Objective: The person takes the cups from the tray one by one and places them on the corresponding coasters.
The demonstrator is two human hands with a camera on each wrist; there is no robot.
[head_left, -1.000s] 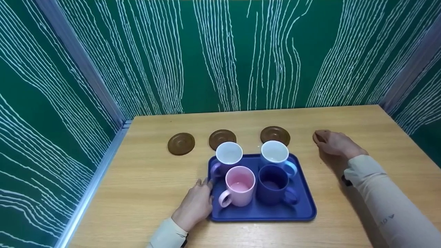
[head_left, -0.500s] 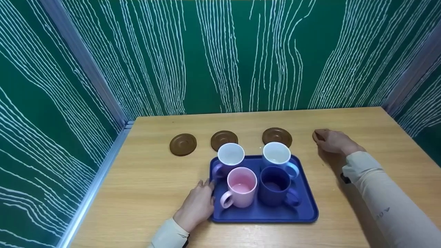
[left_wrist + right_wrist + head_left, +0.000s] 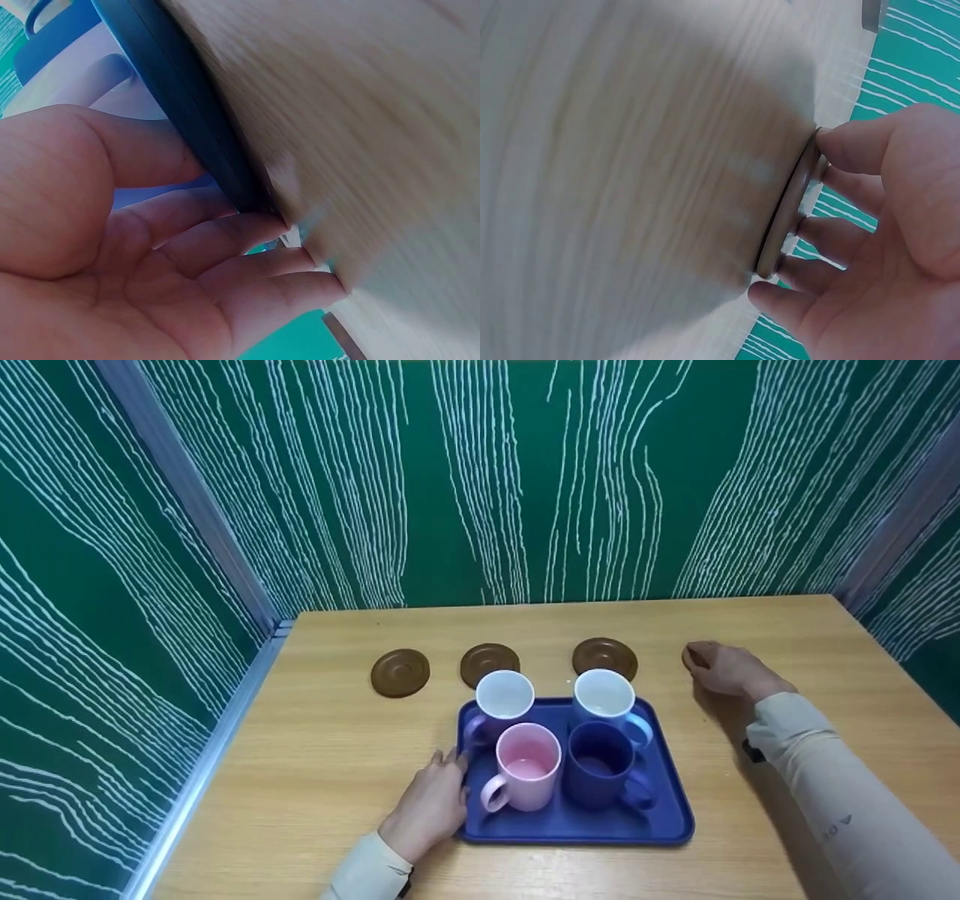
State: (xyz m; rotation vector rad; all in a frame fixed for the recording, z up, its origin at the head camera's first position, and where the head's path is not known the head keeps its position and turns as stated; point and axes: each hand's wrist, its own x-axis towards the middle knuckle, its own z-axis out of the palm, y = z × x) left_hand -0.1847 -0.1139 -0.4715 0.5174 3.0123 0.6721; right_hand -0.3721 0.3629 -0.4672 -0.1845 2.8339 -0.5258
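Note:
My right hand (image 3: 731,669) pinches the rim of a brown round coaster (image 3: 786,214), which lies flat on the table at the far right. Thumb and fingertips reach around its edge in the right wrist view. Beside the left side of a dark blue tray (image 3: 562,830) rests my left hand (image 3: 429,802). In the left wrist view its thumb touches the tray's edge, and its nearly straight fingertips reach the table. On the tray stand a pink mug (image 3: 527,784), a navy mug (image 3: 592,780), a purple mug with white inside (image 3: 504,697) and a light blue mug (image 3: 604,697).
Behind the tray lie a left coaster (image 3: 400,673), a middle coaster (image 3: 488,660) and a third coaster (image 3: 606,654), partly hidden by mugs. Green walls with white lines (image 3: 555,472) border the wooden table (image 3: 315,750) at the back and sides.
The head view has shifted slightly. Both hands, the tray, mugs and coasters keep their places, with my right hand at the far-right coaster throughout.

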